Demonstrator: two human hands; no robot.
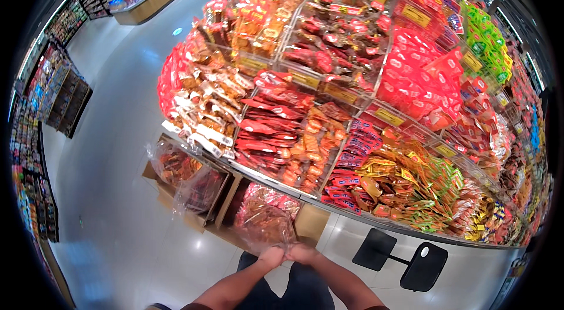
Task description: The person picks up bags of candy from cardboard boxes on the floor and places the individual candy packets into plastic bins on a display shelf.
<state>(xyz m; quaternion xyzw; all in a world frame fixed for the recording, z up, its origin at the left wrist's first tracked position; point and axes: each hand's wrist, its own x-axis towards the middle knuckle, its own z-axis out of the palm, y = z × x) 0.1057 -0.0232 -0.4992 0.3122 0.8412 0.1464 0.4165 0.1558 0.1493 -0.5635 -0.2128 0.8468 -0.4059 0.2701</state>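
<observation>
My left hand [272,256] and my right hand [302,253] are close together near the lower middle, fingers closed on the gathered edge of a clear plastic bag [265,229]. Reddish-brown packets show through the plastic. The bag lies over an open cardboard box [312,223] that stands below the front edge of the display. Pink and red packets [271,199] fill the far part of this box. Just to its left, a second cardboard box [220,201] holds another clear bag [177,164] of packets, its loose plastic spilling over the side.
A tiered display [282,184] of wrapped snacks, split by clear dividers with yellow tags [339,91], rises ahead. Two black panels joined by a bar [399,259] stand at the right. Stocked shelves [63,95] line the far left beyond a shiny grey floor [120,192].
</observation>
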